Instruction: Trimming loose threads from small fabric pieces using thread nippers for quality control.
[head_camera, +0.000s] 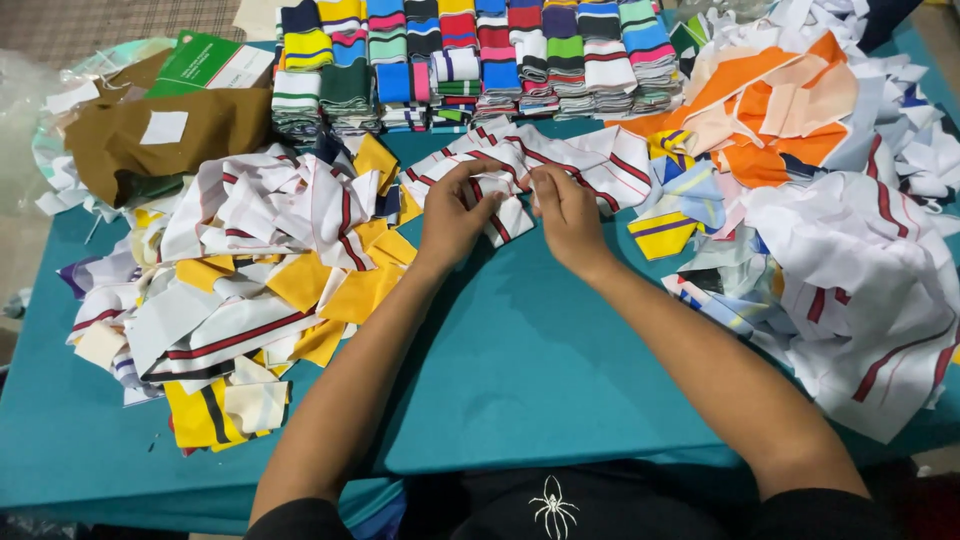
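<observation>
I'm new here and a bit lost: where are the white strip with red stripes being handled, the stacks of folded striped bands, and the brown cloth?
white strip with red stripes (512, 222), head view, lower end between the hands.
stacks of folded striped bands (470, 62), head view, middle stack.
brown cloth (165, 135), head view, centre of fold.

A flat green package with a white panel is sitting at the table's far left corner. Just below it, a square white label is showing on the brown fabric bundle.
</observation>
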